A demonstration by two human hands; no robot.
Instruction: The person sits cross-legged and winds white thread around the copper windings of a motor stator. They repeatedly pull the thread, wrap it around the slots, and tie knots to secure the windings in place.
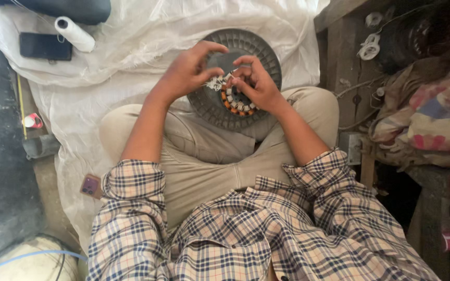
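Nearest the camera, the person's checked shirt sleeves (131,192) are lying rolled above the elbows, and both forearms are reaching forward over crossed legs in beige trousers (209,156). A round grey motor disc (259,49) is resting flat on the lap, its far edge lying on a white plastic sheet (131,31), with a ring of orange and white wound coils (235,104) showing at its middle. The coils are lying directly under and between the two hands. The left hand (186,73) is pinching a white bundle of wire ends (215,82) between thumb and forefinger, the other fingers arching open above. The right hand (259,83) is curling around the coil ring from the right side, fingertips pressing on the windings, touching rather than clasping. Farther off on the sheet, a white thread spool (74,34) and a black phone (45,46) are lying well apart from the hands
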